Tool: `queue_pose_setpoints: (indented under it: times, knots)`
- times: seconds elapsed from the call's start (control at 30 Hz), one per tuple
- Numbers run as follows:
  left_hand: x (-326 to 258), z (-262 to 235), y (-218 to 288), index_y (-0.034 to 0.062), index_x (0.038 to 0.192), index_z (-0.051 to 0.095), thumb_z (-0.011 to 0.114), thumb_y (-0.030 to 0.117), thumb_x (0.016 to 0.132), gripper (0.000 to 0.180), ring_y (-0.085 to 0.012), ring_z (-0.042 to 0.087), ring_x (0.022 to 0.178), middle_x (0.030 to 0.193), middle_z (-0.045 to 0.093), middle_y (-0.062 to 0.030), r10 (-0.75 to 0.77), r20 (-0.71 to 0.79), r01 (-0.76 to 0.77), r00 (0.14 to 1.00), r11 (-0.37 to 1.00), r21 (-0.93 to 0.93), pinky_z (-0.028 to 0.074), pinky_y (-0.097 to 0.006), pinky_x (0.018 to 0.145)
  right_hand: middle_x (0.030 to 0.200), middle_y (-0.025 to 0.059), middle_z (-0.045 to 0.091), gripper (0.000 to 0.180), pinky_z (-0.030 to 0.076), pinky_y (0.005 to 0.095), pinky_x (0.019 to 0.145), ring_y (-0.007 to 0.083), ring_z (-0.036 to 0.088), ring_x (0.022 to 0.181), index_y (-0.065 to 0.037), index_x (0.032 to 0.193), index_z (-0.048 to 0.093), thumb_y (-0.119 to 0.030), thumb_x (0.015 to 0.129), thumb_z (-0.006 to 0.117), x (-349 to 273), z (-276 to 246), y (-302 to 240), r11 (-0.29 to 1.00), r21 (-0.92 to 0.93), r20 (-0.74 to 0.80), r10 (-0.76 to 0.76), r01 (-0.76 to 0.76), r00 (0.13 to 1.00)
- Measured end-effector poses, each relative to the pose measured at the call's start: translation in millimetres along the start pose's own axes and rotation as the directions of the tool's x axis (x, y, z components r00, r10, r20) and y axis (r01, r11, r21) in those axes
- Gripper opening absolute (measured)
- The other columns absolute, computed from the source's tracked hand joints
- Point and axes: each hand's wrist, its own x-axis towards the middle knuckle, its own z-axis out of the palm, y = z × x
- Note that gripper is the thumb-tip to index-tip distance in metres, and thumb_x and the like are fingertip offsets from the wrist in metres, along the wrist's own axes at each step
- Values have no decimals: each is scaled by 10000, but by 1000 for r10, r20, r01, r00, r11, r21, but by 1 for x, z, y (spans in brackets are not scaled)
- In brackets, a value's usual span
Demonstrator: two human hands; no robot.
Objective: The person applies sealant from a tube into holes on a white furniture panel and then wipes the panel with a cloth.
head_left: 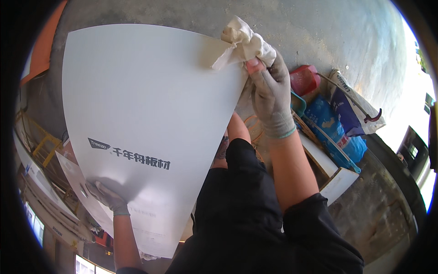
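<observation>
A large white panel (150, 96) with dark printed marks fills the left and middle of the view, tilted in front of me. My right hand (271, 91), in a grey glove with the thumb tip bare, pinches a crumpled off-white rag (246, 41) at the panel's far right corner. Part of the rag hangs over the panel's face; the fingers behind it are partly hidden. Lower left, my left hand (109, 198), also gloved, lies with fingers stretched out on the panel's glossy face, a soft shadow around it. It holds nothing.
Right of my right forearm are a red dustpan (305, 80), a blue bag (331, 125), a white-and-purple sack (349, 107) and white board offcuts (340, 182). A yellow frame (45, 144) stands at left. An orange surface (45, 41) shows far left above the concrete floor (182, 13).
</observation>
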Motion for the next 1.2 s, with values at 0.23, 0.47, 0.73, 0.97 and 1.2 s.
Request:
queue_pose_setpoints:
  times: [0.23, 0.47, 0.73, 0.97, 1.2]
  knots:
    - [2, -2, -1, -32, 1572, 196, 332, 488, 1069, 736, -379, 286, 1479, 1617, 225, -246, 49, -20, -47, 999, 995, 85, 284, -466, 1212, 1010, 38, 688, 263, 527, 258, 766, 108, 635, 874, 13, 1160, 656, -175, 979, 680, 69, -15, 4, 994, 91, -330, 94, -67, 939]
    - [-1, 0, -11, -41, 1554, 249, 357, 445, 1081, 687, -386, 312, 1463, 1598, 262, -257, 40, -11, -40, 999, 999, 37, 286, -476, 1210, 1127, 24, 659, 332, 485, 216, 852, 94, 611, 964, 2, 1285, 596, -208, 1027, 607, 16, -22, -19, 992, -116, -140, -59, 43, 988]
    - [2, -1, -17, -45, 1552, 264, 364, 449, 1075, 694, -389, 307, 1465, 1591, 279, -263, 21, -20, -21, 1000, 999, 26, 285, -469, 1203, 1018, 31, 567, 290, 483, 251, 805, 96, 542, 864, -21, 1215, 544, -95, 934, 549, -9, 27, -15, 992, 104, -248, 90, -66, 965]
    - [4, 0, -20, -49, 1532, 298, 362, 441, 1076, 672, -408, 354, 1431, 1561, 328, -272, 76, -42, -74, 996, 995, 60, 322, -479, 1172, 995, 18, 564, 219, 470, 252, 792, 85, 530, 860, -34, 1151, 554, -122, 952, 537, -26, 42, -8, 999, 20, -360, 47, -42, 932]
    - [4, 2, -25, -39, 1550, 259, 351, 440, 1076, 679, -407, 362, 1426, 1564, 319, -272, 81, -14, -79, 997, 993, 82, 327, -478, 1170, 985, 10, 562, 224, 453, 253, 777, 85, 514, 839, -29, 1157, 544, -108, 947, 549, -24, 37, -9, 995, 85, -290, 79, -57, 954]
